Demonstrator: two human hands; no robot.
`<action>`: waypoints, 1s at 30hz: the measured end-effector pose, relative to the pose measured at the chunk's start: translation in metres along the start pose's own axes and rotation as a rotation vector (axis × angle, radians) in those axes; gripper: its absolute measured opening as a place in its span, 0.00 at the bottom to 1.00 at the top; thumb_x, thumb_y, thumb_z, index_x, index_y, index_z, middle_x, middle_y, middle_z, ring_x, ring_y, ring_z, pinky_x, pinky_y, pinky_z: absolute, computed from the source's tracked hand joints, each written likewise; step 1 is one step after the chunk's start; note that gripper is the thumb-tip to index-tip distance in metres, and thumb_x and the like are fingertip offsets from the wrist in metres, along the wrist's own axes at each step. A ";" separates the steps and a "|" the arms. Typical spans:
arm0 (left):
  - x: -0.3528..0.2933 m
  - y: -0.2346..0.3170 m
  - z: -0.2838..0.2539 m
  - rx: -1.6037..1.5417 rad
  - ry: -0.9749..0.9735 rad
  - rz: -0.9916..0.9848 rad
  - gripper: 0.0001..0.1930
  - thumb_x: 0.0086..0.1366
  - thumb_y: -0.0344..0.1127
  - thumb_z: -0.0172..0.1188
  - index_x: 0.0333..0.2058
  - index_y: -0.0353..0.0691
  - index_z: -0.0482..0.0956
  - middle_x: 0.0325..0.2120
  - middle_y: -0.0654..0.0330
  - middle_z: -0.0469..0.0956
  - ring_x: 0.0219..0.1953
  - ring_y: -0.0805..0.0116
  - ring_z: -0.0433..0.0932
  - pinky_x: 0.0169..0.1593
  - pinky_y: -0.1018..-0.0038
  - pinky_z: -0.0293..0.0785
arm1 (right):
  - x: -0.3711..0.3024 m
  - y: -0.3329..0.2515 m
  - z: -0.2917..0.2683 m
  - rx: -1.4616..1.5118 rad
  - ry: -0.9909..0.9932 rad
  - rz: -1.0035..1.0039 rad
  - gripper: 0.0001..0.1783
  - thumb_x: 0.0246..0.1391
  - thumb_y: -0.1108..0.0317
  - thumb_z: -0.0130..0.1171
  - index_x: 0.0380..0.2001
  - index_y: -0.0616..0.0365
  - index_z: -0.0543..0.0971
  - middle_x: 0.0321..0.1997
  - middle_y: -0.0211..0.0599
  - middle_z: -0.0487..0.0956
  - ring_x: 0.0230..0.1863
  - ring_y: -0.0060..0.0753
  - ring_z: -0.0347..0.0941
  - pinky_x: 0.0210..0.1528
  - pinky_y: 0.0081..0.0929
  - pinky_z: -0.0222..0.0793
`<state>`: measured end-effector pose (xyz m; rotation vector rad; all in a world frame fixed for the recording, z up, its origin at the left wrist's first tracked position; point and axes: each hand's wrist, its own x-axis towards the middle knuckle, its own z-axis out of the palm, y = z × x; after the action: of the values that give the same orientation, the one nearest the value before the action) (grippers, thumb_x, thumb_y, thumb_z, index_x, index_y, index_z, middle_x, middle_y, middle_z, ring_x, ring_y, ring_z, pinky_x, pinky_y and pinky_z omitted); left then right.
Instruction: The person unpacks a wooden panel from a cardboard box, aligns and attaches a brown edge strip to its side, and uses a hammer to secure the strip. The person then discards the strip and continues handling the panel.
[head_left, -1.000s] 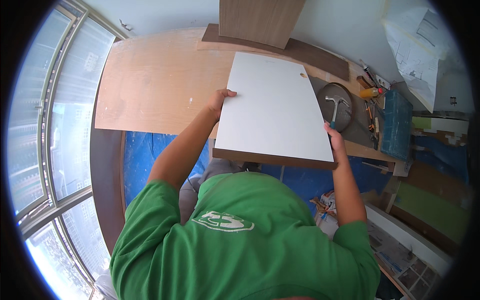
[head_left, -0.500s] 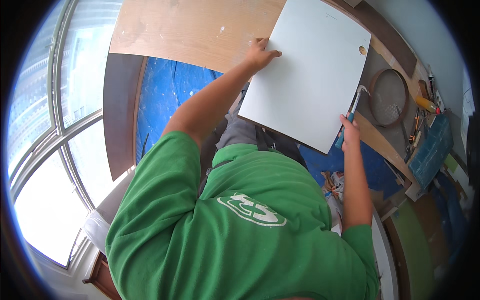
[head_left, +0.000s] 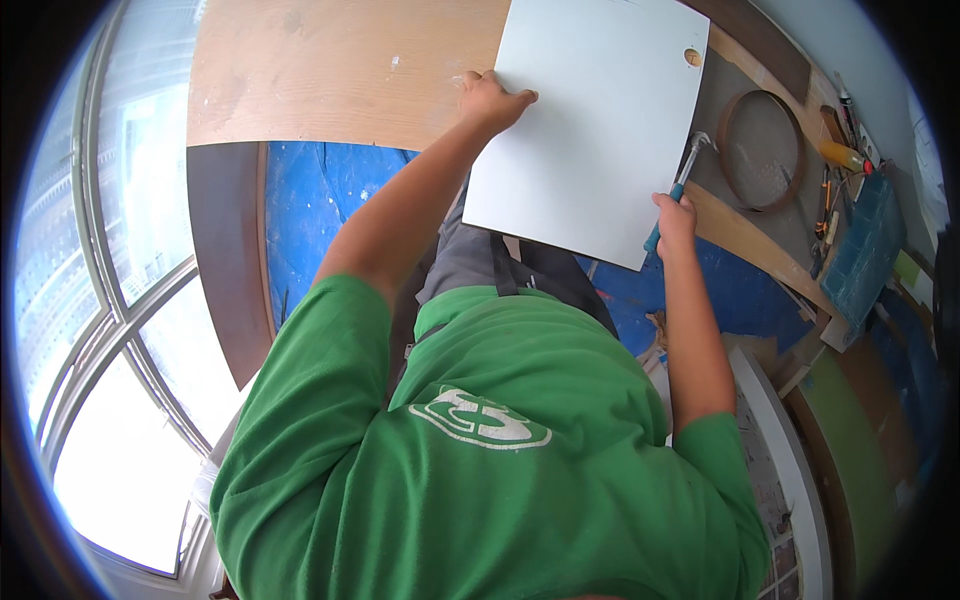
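Right hand (head_left: 677,224) clasps the hammer (head_left: 677,190), its head now clear of the ring (head_left: 798,150), so it seems free to use; left hand (head_left: 493,103), grip unclear, lays its thumb on the white panel (head_left: 590,130), upper centre of frame.

A room used as a workshop, with a big window (head_left: 145,150) on the left. A paint-flecked wooden bench (head_left: 300,70) spans the far side, bearing a white panel (head_left: 590,130). Hammer (head_left: 684,172), hand tools (head_left: 828,215), bottle (head_left: 842,155) and blue case (head_left: 862,250) crowd the right; blue sheeting (head_left: 310,195) covers the floor below.
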<state>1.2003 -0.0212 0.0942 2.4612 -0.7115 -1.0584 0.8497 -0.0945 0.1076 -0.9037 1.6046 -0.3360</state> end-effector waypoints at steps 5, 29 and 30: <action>0.002 0.000 0.004 0.128 0.009 0.007 0.38 0.54 0.56 0.69 0.54 0.30 0.76 0.62 0.37 0.64 0.65 0.44 0.64 0.65 0.57 0.68 | -0.017 -0.014 0.004 -0.085 0.124 -0.151 0.29 0.55 0.71 0.63 0.60 0.68 0.74 0.53 0.40 0.76 0.55 0.35 0.73 0.58 0.30 0.67; 0.050 0.058 0.059 0.867 -0.239 1.254 0.37 0.72 0.67 0.40 0.74 0.61 0.52 0.77 0.63 0.43 0.78 0.62 0.39 0.78 0.53 0.28 | -0.221 0.080 0.045 0.705 0.744 0.235 0.12 0.65 0.61 0.58 0.32 0.57 0.73 0.18 0.28 0.66 0.15 0.23 0.60 0.17 0.24 0.56; 0.051 0.057 0.061 0.883 -0.241 1.249 0.36 0.72 0.66 0.38 0.74 0.61 0.51 0.77 0.63 0.43 0.78 0.62 0.38 0.78 0.53 0.27 | -0.225 0.083 0.057 0.766 0.774 0.251 0.12 0.65 0.61 0.58 0.32 0.57 0.73 0.19 0.28 0.67 0.15 0.23 0.60 0.18 0.24 0.57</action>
<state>1.1681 -0.1046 0.0549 1.6486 -2.7017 -0.5109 0.8715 0.1345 0.1973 0.0533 2.0086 -1.1228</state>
